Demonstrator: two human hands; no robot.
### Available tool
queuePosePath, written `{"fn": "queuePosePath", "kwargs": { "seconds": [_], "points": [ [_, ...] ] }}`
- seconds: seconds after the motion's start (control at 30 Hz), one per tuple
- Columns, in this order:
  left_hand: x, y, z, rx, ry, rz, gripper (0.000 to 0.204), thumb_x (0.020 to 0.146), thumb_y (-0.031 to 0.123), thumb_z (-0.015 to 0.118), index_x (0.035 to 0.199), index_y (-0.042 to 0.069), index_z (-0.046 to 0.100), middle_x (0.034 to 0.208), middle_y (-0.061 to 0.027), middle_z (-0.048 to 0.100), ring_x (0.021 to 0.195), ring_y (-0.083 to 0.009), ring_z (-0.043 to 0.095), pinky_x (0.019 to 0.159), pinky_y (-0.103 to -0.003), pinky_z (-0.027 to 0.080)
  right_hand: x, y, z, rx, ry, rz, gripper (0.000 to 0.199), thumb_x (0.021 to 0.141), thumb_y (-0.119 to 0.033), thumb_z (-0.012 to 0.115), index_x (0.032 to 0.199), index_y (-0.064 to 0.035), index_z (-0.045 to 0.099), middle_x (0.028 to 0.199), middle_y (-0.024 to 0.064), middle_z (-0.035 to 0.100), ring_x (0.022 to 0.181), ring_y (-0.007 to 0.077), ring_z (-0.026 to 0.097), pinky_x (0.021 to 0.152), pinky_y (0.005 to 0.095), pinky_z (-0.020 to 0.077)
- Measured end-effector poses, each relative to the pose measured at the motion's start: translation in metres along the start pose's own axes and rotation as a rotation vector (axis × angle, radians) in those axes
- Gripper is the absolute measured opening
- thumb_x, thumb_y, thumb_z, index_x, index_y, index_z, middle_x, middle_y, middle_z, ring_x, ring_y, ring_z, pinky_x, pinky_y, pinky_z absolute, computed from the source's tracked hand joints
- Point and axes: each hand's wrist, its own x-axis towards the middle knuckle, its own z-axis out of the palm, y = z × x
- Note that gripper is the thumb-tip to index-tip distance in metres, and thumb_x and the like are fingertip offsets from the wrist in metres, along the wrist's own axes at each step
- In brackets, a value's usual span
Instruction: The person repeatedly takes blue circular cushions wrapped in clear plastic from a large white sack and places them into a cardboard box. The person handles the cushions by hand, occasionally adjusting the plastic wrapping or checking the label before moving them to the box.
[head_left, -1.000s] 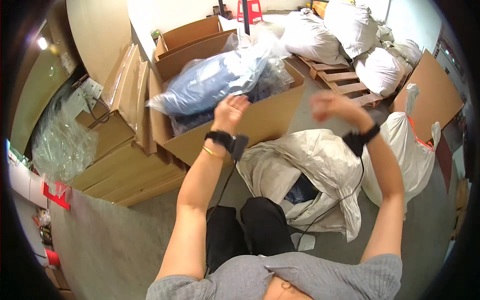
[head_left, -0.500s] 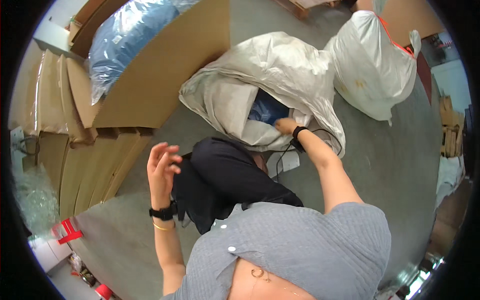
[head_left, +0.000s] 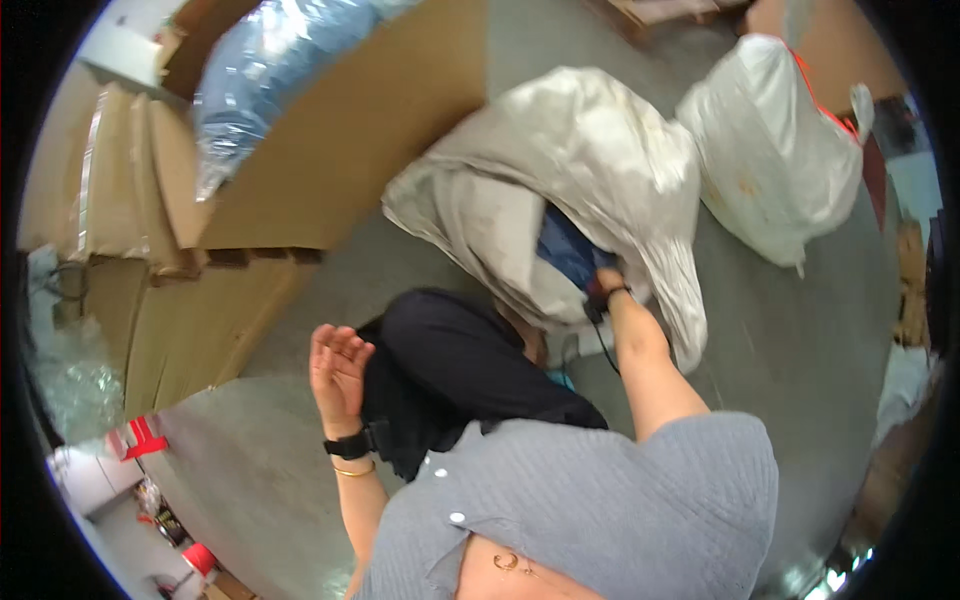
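A large white woven sack lies on the floor in front of me with its mouth gaping. Dark blue material, seemingly wrapped in plastic, shows inside the opening. My right hand reaches into that mouth beside the blue material; the sack's folds and the wrist hide its fingers. A black band with a cable circles the right wrist. My left hand is raised beside my dark-trousered knee, holding nothing, its fingers loosely curled and apart.
A cardboard box holding a blue bundle in clear plastic stands at the far left. Flattened cartons lean below it. A full white bag with a red drawstring stands at the far right. A pallet is at the back.
My right hand has gone deeper into the sack, so its fingers are now hidden. My left hand has turned slightly, palm more in view. The whole scene has shifted a little to the right.
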Motion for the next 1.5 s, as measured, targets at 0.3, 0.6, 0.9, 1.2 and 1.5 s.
{"fn": "queuePosePath", "kwargs": {
  "seconds": [0.3,0.6,0.9,1.2,1.5],
  "points": [
    [0.0,0.003,-0.004,-0.029,0.009,0.009,0.026,0.089,0.015,0.048,0.114,0.006,0.047,0.106,-0.0151,0.057,0.096,-0.0251,0.057,0.087,-0.044,0.046,-0.038,-0.037,-0.054,0.329,-0.07,0.583,0.085,0.074,-0.051,0.057,0.139,-0.0142,0.016,0.144,0.0094,0.02,0.131,0.0241,0.022,0.108,0.0328,0.0163],
    [-0.004,0.0,-0.014,-0.142,-0.069,0.014,0.024,0.091,0.012,0.044,0.114,0.004,0.046,0.107,-0.0178,0.055,0.098,-0.0273,0.055,0.09,-0.047,0.043,-0.04,-0.017,-0.06,0.364,0.077,0.544,0.072,0.079,-0.046,0.054,0.135,-0.0124,0.024,0.138,0.0096,0.029,0.126,0.0235,0.03,0.105,0.0335,0.0208],
    [-0.001,0.003,-0.015,-0.154,-0.082,-0.009,0.024,0.091,0.013,0.044,0.113,0.006,0.047,0.108,-0.0169,0.055,0.1,-0.0269,0.055,0.09,-0.047,0.043,-0.04,-0.019,-0.055,0.535,0.168,0.525,0.061,0.082,-0.044,0.05,0.129,-0.011,0.031,0.132,0.0087,0.036,0.121,0.0233,0.036,0.101,0.0348,0.0264],
    [0.006,0.002,-0.013,-0.125,-0.102,-0.034,0.023,0.091,0.014,0.044,0.112,0.007,0.048,0.108,-0.0156,0.056,0.1,-0.0263,0.055,0.091,-0.046,0.042,-0.04,-0.023,-0.046,0.803,0.276,0.448,0.052,0.084,-0.043,0.047,0.124,-0.0097,0.039,0.126,0.0077,0.044,0.115,0.023,0.042,0.097,0.0361,0.0321],
    [0.008,0.002,0.003,0.022,-0.013,-0.035,0.027,0.088,0.02,0.048,0.113,0.008,0.048,0.103,-0.0104,0.057,0.092,-0.0235,0.057,0.084,-0.042,0.047,-0.082,-0.005,-0.032,1.813,0.302,0.083,0.046,0.087,-0.041,0.044,0.119,-0.0083,0.047,0.12,0.0068,0.051,0.11,0.0228,0.048,0.094,0.0374,0.0377]
  ]
}}
